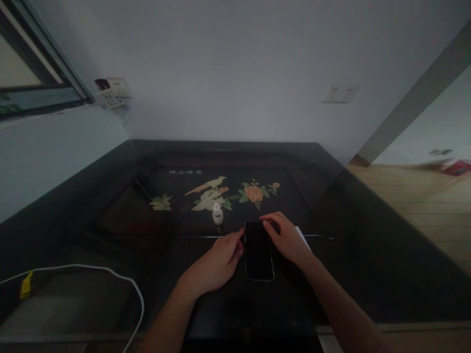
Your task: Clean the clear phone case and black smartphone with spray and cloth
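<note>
A smartphone with a dark screen lies face up on the black glossy table, its long side pointing away from me. My left hand rests at the phone's left edge, fingers curled and fingertips against its upper part. On the other side, my right hand has thumb and forefinger at the upper right corner. Between them, the two hands hold the phone by its edges. Just beyond my left hand stands a small white bottle with a label too blurred to read. Something flat and white shows partly behind my right hand.
A white cable with a yellow tag curves across the table's left side. Bird and flower pictures decorate the tabletop. Wall sockets are beyond the table, with more sockets near the window. Wooden floor lies to the right.
</note>
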{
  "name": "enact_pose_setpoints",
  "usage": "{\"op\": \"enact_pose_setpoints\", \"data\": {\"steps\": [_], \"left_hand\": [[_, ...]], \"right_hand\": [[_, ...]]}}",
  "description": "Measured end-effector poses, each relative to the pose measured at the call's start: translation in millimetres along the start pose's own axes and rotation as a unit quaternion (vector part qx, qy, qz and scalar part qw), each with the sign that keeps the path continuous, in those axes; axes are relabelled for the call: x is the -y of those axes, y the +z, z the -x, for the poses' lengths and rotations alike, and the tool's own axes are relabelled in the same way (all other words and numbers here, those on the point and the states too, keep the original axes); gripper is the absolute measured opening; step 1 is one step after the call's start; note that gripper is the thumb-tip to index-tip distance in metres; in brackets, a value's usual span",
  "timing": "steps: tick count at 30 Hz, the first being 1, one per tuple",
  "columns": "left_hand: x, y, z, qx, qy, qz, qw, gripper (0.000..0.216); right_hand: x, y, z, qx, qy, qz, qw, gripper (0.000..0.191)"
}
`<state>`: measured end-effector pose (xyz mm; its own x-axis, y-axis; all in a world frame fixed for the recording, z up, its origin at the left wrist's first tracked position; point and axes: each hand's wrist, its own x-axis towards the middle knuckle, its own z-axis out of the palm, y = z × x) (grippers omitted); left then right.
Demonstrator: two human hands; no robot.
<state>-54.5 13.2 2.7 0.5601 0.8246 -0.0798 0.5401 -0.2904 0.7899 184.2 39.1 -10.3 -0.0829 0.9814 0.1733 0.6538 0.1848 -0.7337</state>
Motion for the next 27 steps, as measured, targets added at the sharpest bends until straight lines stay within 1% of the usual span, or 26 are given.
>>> {"op": "enact_pose_setpoints", "data": {"steps": [7,13,16,19,23,25,27], "left_hand": [[-6,-1,0,0.014,-0.018,-0.040,0.999,0.054],[-10,1,-1,0.005,-0.027,-0.054,0.998,0.054],[-11,4,-2,0.004,-0.037,-0.063,0.997,0.054],[-12,6,-4,0.007,-0.043,-0.079,0.996,0.054],[-15,5,-5,0.008,-0.048,-0.091,0.995,0.055],[-16,5,-6,0.006,-0.046,-0.095,0.994,0.055],[-17,4,-6,0.006,-0.045,-0.095,0.994,0.055]], "right_hand": [[2,-4,0,-0.012,0.014,0.026,0.999,0.020],[-2,-6,2,0.002,0.024,0.018,1.000,0.020],[-7,-6,1,0.004,0.052,0.010,0.999,0.019],[-15,-7,-3,-0.013,0.090,0.003,0.996,0.017],[-25,-8,-12,0.037,0.148,-0.044,0.987,0.022],[-29,-7,-16,0.049,0.157,-0.065,0.984,0.026],[-32,-6,-18,0.047,0.151,-0.071,0.985,0.027]]}}
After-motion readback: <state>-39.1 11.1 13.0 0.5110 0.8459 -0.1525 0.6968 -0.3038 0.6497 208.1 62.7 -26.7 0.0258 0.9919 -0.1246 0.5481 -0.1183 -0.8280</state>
